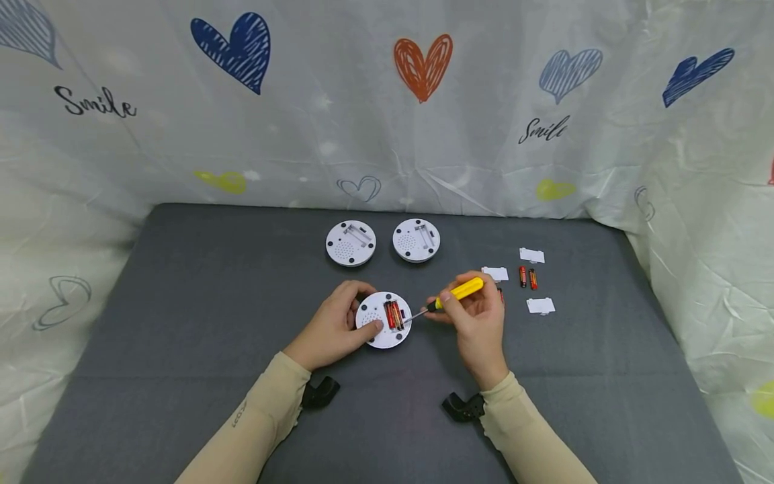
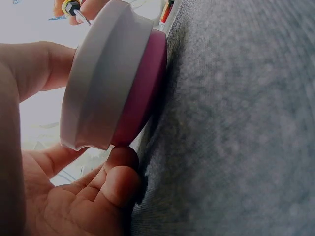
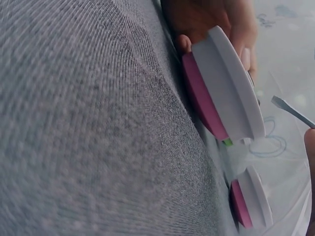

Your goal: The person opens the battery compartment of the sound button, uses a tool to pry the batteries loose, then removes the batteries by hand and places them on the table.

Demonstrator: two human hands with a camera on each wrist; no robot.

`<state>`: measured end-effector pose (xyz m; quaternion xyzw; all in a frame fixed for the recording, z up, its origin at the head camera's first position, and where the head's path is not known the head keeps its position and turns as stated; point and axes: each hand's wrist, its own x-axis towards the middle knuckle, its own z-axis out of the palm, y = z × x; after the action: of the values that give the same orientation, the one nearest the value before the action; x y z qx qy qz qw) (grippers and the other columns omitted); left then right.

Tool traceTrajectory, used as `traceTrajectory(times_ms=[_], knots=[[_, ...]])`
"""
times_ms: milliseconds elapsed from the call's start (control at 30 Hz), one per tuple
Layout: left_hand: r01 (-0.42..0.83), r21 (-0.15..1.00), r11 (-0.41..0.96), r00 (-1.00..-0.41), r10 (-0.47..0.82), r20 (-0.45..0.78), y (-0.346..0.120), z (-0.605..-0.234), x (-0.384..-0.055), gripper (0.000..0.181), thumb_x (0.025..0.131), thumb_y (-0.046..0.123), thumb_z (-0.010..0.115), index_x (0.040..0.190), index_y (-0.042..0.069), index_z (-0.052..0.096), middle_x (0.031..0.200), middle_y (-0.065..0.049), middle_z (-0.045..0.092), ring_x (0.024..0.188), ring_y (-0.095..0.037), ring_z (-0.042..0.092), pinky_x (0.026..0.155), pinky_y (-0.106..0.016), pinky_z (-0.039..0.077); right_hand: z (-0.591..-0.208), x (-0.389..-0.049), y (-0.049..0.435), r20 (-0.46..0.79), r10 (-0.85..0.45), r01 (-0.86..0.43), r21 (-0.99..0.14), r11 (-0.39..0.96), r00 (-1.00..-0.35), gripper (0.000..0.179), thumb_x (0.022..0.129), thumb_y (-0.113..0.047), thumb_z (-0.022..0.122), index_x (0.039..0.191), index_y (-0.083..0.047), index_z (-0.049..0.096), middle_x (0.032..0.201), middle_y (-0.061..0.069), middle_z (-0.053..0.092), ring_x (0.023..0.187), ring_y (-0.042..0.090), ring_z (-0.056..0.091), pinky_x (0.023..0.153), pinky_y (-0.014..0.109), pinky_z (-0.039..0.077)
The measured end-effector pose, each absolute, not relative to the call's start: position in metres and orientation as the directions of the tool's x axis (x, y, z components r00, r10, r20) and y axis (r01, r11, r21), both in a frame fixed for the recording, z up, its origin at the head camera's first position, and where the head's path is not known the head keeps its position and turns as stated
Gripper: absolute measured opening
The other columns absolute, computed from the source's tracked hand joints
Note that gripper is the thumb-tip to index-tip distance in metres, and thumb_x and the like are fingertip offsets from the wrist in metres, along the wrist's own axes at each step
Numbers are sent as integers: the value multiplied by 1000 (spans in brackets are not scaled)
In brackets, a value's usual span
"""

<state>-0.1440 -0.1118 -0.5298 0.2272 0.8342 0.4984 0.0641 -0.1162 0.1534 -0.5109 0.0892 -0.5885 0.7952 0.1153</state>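
Observation:
My left hand [image 1: 335,324] grips a round white device [image 1: 379,302] by its edge, thumb on the upturned face and fingers around the side. Two red batteries [image 1: 394,315] lie side by side in the compartment on that face. From the side, the left wrist view shows the device's pink lower part [image 2: 142,88] tilted close over the cloth. My right hand [image 1: 479,326] holds a screwdriver [image 1: 465,289] with a yellow handle. Its flat metal tip [image 3: 285,105] points at the device beside the batteries and stands a little apart from it in the right wrist view.
Two similar round devices, one left [image 1: 346,254] and one right [image 1: 416,252], lie at the back with bare battery slots. To the right are white covers [image 1: 532,255] and loose red batteries [image 1: 523,276], one partly behind my right hand. A heart-printed curtain [image 1: 363,134] hangs behind the grey tablecloth [image 1: 211,282].

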Motion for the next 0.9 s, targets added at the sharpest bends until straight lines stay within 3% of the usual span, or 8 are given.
traceTrajectory(times_ms=[67, 200, 300, 433, 700, 900], knots=[[292, 870, 397, -894, 438, 100, -112, -530, -144, 48, 95, 15, 83, 136, 8, 60, 100, -4, 59, 71, -15, 53, 63, -29, 48, -510, -116, 153, 286, 64, -292, -914, -281, -956, 32, 101, 11, 69, 126, -5, 58, 103, 20, 61, 90, 33, 78, 74, 57, 64], [279, 880, 383, -895, 437, 94, -113, -529, -143, 59, 96, 16, 83, 147, 8, 55, 108, -5, 66, 70, -16, 53, 63, -29, 47, -509, -115, 152, 318, 28, -314, -916, -250, -948, 33, 99, 13, 69, 127, -2, 58, 104, 18, 61, 91, 31, 78, 75, 55, 65], [299, 886, 355, -881, 459, 113, -113, -530, -143, 64, 99, 16, 81, 156, 9, 54, 134, -4, 65, 91, -14, 62, 79, -29, 53, -509, -114, 151, 340, 1, -332, -917, -219, -940, 34, 97, 15, 69, 126, 2, 58, 104, 17, 61, 92, 30, 78, 75, 53, 65], [304, 898, 319, -868, 482, 122, -114, -531, -143, 58, 102, 16, 79, 156, 9, 58, 142, -5, 65, 114, -14, 66, 95, -29, 55, -509, -113, 148, 371, -33, -360, -916, -177, -928, 33, 96, 18, 70, 125, 9, 58, 106, 19, 60, 92, 31, 78, 76, 51, 66], [259, 913, 316, -883, 460, 91, -114, -529, -143, 50, 97, 20, 87, 142, 13, 67, 99, 2, 68, 72, -16, 60, 66, -27, 51, -505, -108, 142, 486, -69, -483, -874, -49, -871, 32, 89, 24, 73, 117, 9, 64, 101, 25, 67, 89, 32, 77, 73, 36, 66], [254, 902, 348, -892, 445, 79, -112, -530, -144, 48, 96, 23, 89, 139, 14, 69, 82, 3, 61, 64, -16, 54, 61, -28, 47, -509, -102, 143, 529, -77, -518, -846, -126, -845, 30, 91, 27, 68, 115, 14, 57, 103, 30, 61, 96, 33, 77, 78, 41, 66]])
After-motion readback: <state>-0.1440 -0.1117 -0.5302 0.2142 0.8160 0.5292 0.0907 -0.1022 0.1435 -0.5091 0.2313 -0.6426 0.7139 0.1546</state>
